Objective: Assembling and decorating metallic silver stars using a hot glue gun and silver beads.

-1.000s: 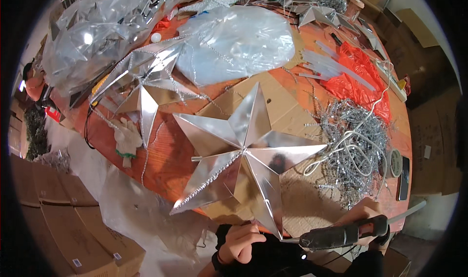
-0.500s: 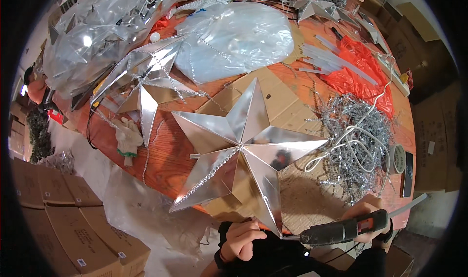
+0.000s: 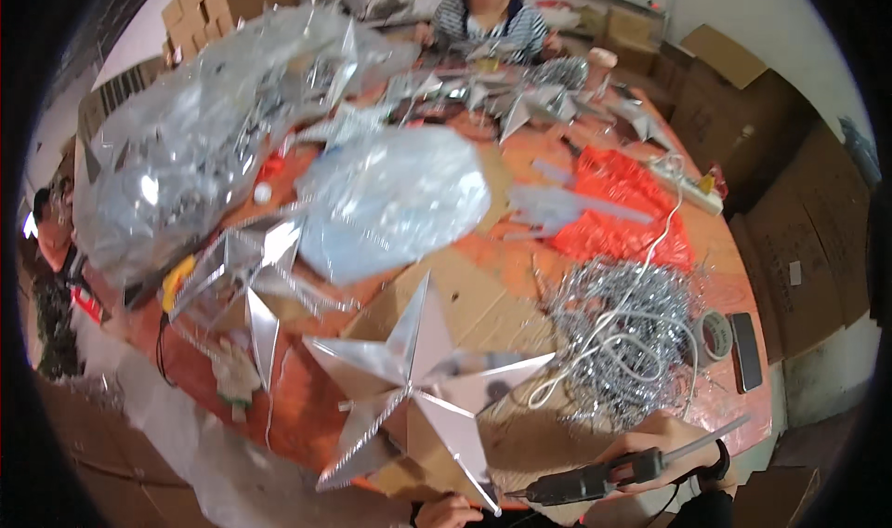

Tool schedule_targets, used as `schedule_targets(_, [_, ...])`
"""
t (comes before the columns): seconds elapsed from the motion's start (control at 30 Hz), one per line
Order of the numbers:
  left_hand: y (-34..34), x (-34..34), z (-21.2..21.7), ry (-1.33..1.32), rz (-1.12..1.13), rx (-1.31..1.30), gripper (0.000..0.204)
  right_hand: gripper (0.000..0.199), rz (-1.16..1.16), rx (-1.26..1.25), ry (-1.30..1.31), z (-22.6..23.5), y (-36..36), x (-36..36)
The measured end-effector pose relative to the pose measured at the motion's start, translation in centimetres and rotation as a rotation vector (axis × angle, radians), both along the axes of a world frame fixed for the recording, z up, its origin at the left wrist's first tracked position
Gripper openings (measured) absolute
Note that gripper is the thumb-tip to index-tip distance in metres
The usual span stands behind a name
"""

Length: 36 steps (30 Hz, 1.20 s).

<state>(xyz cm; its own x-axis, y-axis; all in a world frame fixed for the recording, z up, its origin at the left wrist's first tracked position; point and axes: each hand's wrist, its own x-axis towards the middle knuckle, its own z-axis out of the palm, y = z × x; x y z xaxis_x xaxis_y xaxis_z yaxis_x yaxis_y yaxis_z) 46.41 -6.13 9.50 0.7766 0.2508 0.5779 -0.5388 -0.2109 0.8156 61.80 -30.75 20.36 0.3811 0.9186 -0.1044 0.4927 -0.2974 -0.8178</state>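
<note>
A large silver five-pointed star (image 3: 413, 365) lies on flattened cardboard (image 3: 492, 310), and one point reaches toward me. Silver tinsel trim (image 3: 367, 442) runs along its lower-left ridge. My right hand (image 3: 650, 446) grips a dark hot glue gun (image 3: 571, 487), with a translucent glue stick (image 3: 708, 435) poking out of its back. The gun's nozzle is close beside the star's nearest tip; I cannot tell if they touch. At the lower edge my left hand (image 3: 448, 511) is partly cut off, its fingers curled together beside that tip. Whatever they pinch is hidden.
Silver tinsel (image 3: 618, 342) with a white cord over it lies right, near a tape roll (image 3: 714, 336) and phone (image 3: 745, 351). Beyond are a red plastic bag (image 3: 613, 203), a clear bag (image 3: 390, 198) and another star (image 3: 263, 328). A person (image 3: 488, 21) sits across the table.
The view has tipped upward, so the table sits lower in the picture and the person opposite shows. The glue gun's nozzle stays by the star's near tip. Less of my left hand is visible.
</note>
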Motion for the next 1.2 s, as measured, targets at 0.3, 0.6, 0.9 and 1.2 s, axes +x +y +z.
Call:
schedule_targets(0.3, [0.0, 0.2, 0.0, -0.025, 0.003, 0.013, 0.023, 0.034, -0.343, -0.044, -0.219, -0.5, 1.6, 0.6])
schedule_targets(0.6, [0.1, 0.2, -0.1, -0.061, -0.058, -0.04, 0.021, 0.019, -0.722, -0.003, -0.67, -1.3, 0.5, 4.1])
schedule_targets(0.9, [0.4, 0.1, -0.6, -0.082, -0.102, -0.048, 0.026, 0.017, -0.653, -0.183, -0.662, -3.1, -1.5, 5.5])
schedule_targets(1.2, [1.1, -1.3, -2.6, 0.08, -0.145, -0.041, 0.025, 0.023, -0.899, -0.173, -0.731, -4.2, -3.1, 6.4])
